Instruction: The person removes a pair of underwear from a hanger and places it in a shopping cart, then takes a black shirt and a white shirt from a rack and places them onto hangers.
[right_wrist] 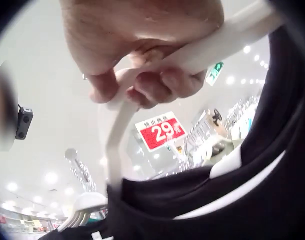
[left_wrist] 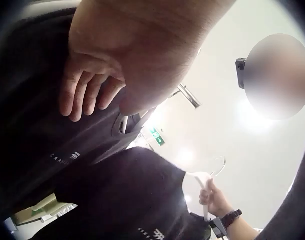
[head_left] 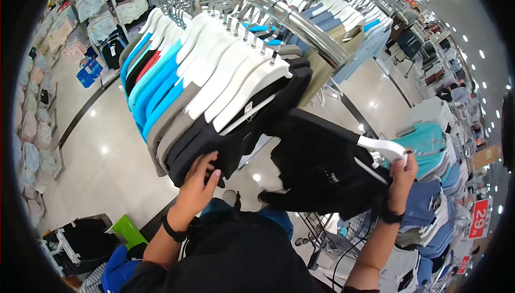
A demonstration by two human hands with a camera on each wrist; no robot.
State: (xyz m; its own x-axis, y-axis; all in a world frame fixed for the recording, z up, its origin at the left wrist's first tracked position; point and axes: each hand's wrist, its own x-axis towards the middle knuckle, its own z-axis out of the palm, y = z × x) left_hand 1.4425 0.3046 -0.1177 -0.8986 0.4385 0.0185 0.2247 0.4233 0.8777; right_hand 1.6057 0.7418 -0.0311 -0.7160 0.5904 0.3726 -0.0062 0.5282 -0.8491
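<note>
My right hand (head_left: pixel 403 174) grips a white clothes hanger (head_left: pixel 380 146) by its top, off to the right of the rack. On that hanger hangs a black T-shirt (head_left: pixel 316 159) with a small white chest print. In the right wrist view the fingers (right_wrist: pixel 155 87) curl round the white plastic. My left hand (head_left: pixel 196 192) rests against the black T-shirts (head_left: pixel 185 156) at the front end of the rack, its fingers loosely bent. The left wrist view has that hand (left_wrist: pixel 137 45) before a black T-shirt (left_wrist: pixel 37 115) bearing a similar print.
A chrome rack rail (head_left: pixel 300 27) carries a row of white hangers with black, grey and blue shirts. At the right stand more shirts (head_left: pixel 429 148) and a red price sign (head_left: pixel 479 219). A wire cart (head_left: pixel 322 234) is beside me; a green item (head_left: pixel 129 230) lies lower left.
</note>
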